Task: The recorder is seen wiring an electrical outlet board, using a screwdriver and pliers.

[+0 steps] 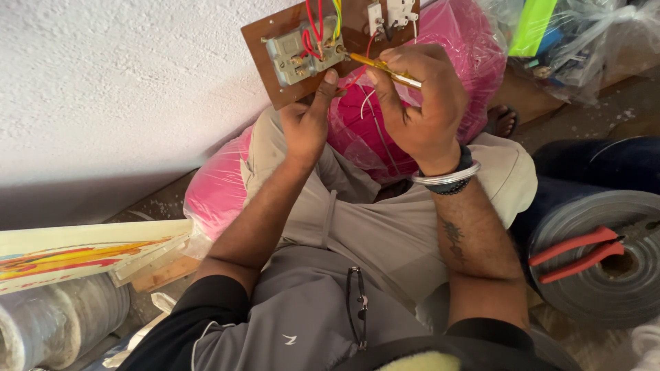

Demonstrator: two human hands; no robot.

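Note:
A brown wooden switchboard panel (275, 89) faces me back side up, with a grey socket body (297, 56), a white switch body (385, 14) and red, yellow and green wires (315, 31). My left hand (307, 120) grips the panel's lower edge, thumb on its face. My right hand (421, 99) holds a yellow-handled screwdriver (381, 66), its tip on a terminal at the socket's right side.
A pink plastic-wrapped bundle (474, 48) lies under the panel between my knees. Red-handled pliers (581, 253) rest on a grey roll of sheet (605, 302) at right. A white rough wall (117, 82) is at left, and clear plastic bags (584, 41) at top right.

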